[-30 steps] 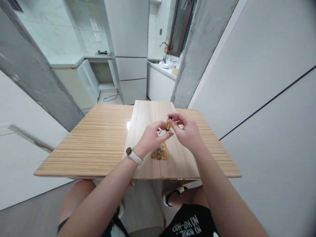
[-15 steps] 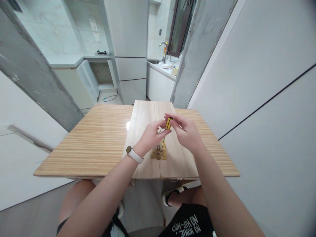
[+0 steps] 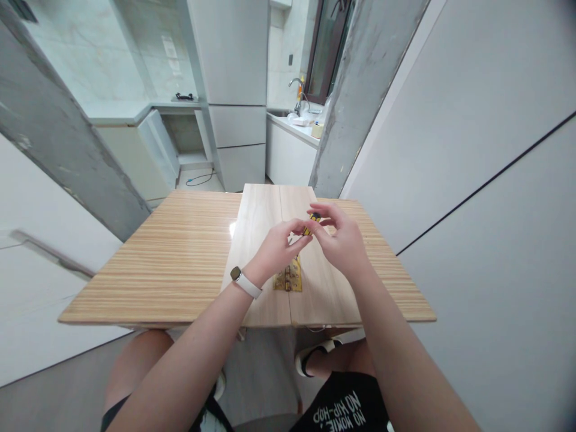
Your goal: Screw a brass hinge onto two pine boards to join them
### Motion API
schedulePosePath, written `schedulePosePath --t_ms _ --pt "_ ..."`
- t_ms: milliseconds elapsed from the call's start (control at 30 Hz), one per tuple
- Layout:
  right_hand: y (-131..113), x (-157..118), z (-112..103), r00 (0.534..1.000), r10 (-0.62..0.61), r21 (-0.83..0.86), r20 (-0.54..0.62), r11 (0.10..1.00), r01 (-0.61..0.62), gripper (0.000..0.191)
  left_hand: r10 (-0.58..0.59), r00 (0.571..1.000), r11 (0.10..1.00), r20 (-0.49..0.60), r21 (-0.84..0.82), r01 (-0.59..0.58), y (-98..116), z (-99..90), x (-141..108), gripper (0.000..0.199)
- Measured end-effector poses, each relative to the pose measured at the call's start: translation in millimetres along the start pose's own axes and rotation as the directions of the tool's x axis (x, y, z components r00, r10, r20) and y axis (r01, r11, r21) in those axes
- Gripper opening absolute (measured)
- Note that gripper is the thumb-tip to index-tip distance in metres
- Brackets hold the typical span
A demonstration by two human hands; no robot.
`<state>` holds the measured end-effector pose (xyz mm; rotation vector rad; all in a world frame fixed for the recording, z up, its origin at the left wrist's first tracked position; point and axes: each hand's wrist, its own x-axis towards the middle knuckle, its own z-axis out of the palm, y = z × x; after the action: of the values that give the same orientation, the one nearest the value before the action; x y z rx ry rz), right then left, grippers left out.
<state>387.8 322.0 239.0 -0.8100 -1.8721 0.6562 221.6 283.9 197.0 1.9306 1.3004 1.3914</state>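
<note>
"On the striped wood-grain table (image 3: 189, 258), what is entered first?"

"Two pale wooden boards (image 3: 261, 207), laid side by side, long edges meeting at a straight seam. Upon them, one butt hinge (image 3: 288, 279), brass-coloured, flat, its knuckle along the seam and a leaf to each side."

"And the tool?"

"One screwdriver (image 3: 314, 216), handle yellow and black, held tilted above the boards, just beyond the hinge. Thin shaft pointing down towards the hinge's far right corner — whether the tip meets a screw is too small to tell."

"State of the hands?"

"Right hand (image 3: 339, 241): thumb and fingers pinching the upper part of the handle. Left hand (image 3: 274, 249): thumb and forefinger pinched about its lower end. One small metal piece (image 3: 290, 241) shows by the left fingers — too small to identify."

"Items worn?"

"One smartwatch (image 3: 245, 283), white band, dark face, on the left wrist. One pair of black shorts (image 3: 355, 384), white lettering over the right thigh."

"Background, for completeness?"

"One tall refrigerator (image 3: 236, 60), pale, three-doored, past the table's far edge. One curved faucet (image 3: 297, 81), metal, at the sink to the right of it."
</note>
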Motion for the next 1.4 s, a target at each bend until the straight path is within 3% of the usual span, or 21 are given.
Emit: schedulePosePath --t_ms 133,233,433,533,600,733,800,900,1067,1200,1300,1400 --pt "3 -1 -5 0.991 0.013 0.122 0.136 0.992 -0.029 0.030 0.023 0.998 1.000 0.065 0.007 -0.023 0 -6.7 -1 0.015" --pt "3 -2 -2 0.998 0.024 0.083 0.059 0.996 -0.029 0.024 0.015 0.998 1.000 0.060 0.021 -0.017 1 -6.9 -2 0.017" --pt "-7 -4 9 0.996 0.015 -0.056 -0.083 0.998 -0.020 0.015 -0.049 0.989 0.999 -0.137 -0.016 0.047 4 4.7 -4 0.021" --pt "-7 -4 9 0.993 0.024 -0.087 -0.117 0.996 -0.035 0.018 -0.042 0.988 0.999 -0.145 -0.008 0.042 3 7.2 -4 0.016" --pt "-6 -3 6 0.997 0.020 -0.064 -0.078 0.998 -0.025 0.020 -0.024 0.995 1.000 -0.100 -0.001 0.025 2 5.9 -4 0.014" --pt "-2 -3 -3 0.989 0.001 0.122 0.147 0.992 -0.019 0.035 -0.020 1.000 1.000 -0.021 -0.015 0.020 1 0.1 -2 0.013" --pt "-1 -2 -5 0.980 0.017 0.148 0.196 0.988 -0.046 0.033 -0.021 0.999 0.999 0.024 -0.036 0.022 1 -2.3 -1 0.014" --pt "-1 -2 -5 0.990 0.057 0.115 0.133 0.991 -0.072 0.029 -0.047 0.997 0.996 0.058 -0.073 0.051 2 -3.1 -1 0.018" --pt "-6 -3 3 0.995 0.097 0.022 -0.024 0.995 -0.097 0.027 -0.091 0.994 0.995 -0.067 -0.049 0.088 2 2.9 -4 0.027" --pt "-8 -3 9 0.992 0.084 -0.024 -0.091 0.996 -0.086 0.026 -0.096 0.985 0.995 -0.143 -0.045 0.090 4 8.0 -4 0.021" --pt "-5 -1 7 0.993 0.085 -0.039 -0.085 0.995 -0.088 0.027 -0.078 0.990 0.996 -0.120 -0.045 0.073 5 7.5 -4 0.017" --pt "-1 0 2 0.997 0.066 0.042 0.029 0.997 -0.067 0.029 -0.072 0.994 0.997 -0.080 -0.043 0.069 3 4.5 -2 0.015"
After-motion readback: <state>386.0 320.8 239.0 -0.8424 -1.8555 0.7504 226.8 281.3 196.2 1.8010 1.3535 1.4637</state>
